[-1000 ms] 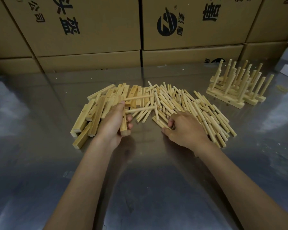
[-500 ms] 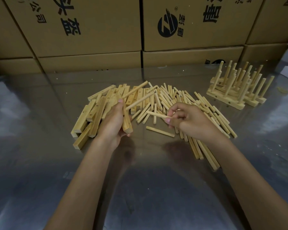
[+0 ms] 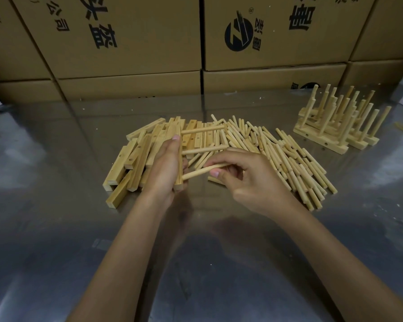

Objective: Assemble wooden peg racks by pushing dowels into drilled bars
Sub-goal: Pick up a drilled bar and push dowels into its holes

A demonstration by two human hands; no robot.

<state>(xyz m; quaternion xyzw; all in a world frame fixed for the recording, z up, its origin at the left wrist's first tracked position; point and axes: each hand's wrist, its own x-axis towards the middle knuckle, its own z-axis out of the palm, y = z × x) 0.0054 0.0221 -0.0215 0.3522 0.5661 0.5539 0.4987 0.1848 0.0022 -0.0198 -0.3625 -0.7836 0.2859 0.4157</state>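
Holding the bar upright over the table, the left hand wraps it while two dowels already jut from it. The right hand pinches a third dowel with its tip at the lowest hole. These are light, stiff, smooth wooden pieces; gripping the dowel close to the bar should keep the push straight.

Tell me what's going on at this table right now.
A person is assembling wooden peg racks. Their left hand holds a drilled wooden bar upright with two round dowels already sticking out sideways. The right hand pinches a third wooden dowel at the bar's lowest hole. Finished peg racks stand at the far right.
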